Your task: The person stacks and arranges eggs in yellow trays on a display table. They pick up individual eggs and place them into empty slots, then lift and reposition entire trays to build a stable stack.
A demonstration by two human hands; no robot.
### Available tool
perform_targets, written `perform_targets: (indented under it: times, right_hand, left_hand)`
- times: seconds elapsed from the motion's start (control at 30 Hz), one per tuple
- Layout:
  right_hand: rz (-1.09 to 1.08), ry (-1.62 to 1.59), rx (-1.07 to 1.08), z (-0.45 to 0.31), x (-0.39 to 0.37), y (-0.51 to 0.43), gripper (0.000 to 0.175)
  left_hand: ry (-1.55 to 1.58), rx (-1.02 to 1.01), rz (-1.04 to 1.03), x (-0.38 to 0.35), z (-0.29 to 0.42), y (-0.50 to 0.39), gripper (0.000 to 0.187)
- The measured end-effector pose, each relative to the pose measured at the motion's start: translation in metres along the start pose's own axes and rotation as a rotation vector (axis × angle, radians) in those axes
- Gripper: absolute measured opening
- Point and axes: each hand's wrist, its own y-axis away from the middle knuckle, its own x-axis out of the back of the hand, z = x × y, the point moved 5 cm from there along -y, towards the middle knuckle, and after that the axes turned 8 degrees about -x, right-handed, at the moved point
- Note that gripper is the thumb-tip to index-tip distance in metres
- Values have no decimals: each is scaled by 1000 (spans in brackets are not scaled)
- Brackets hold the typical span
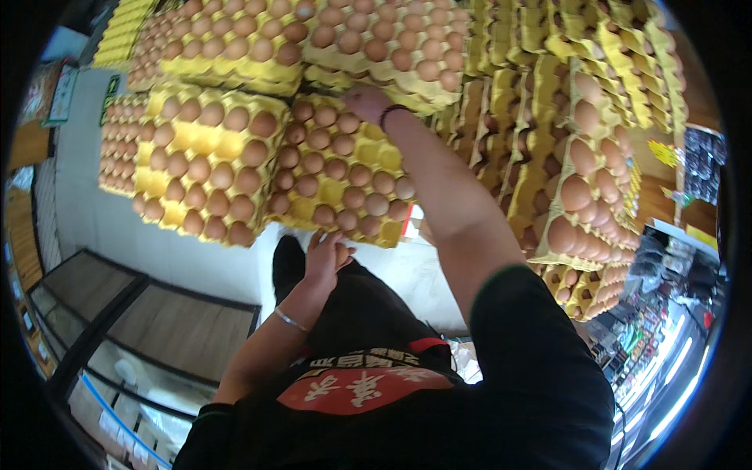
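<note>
My left hand (322,258) holds a brown egg (342,254) in its fingers, just in front of the near edge of a yellow egg tray (385,234). That tray carries brown eggs with several bare hollows among them. My right hand (367,104) reaches across to the tray's far right corner, beside a taller stack of full egg trays (382,70). Its fingers are mostly hidden, so whether they grip anything is unclear. Left of the middle tray stands another yellow tray (205,132), partly filled with brown eggs.
Behind on the left is another stack of egg trays (235,61). Tall stacks of egg-filled trays (517,135) rise close by my right arm. A glass-sided case with a dark frame (147,282) stands at the lower left. Pale floor (429,282) shows below the trays.
</note>
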Motion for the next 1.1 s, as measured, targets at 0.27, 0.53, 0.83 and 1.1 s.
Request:
perform_targets:
  times: [0.27, 0.53, 0.83, 1.1]
  right_hand:
    - [953, -220, 97, 26, -7, 172, 38]
    - [619, -215, -252, 64, -102, 272, 65]
    - [653, -171, -350, 36, -23, 219, 45]
    - [349, -57, -788, 87, 9, 116, 37]
  left_hand:
    - [-167, 76, -128, 25, 9, -10, 56]
    - [-240, -38, 104, 62, 32, -17, 37]
    - [-585, 37, -169, 54, 59, -13, 31]
    - [-717, 124, -351, 74, 85, 22, 39]
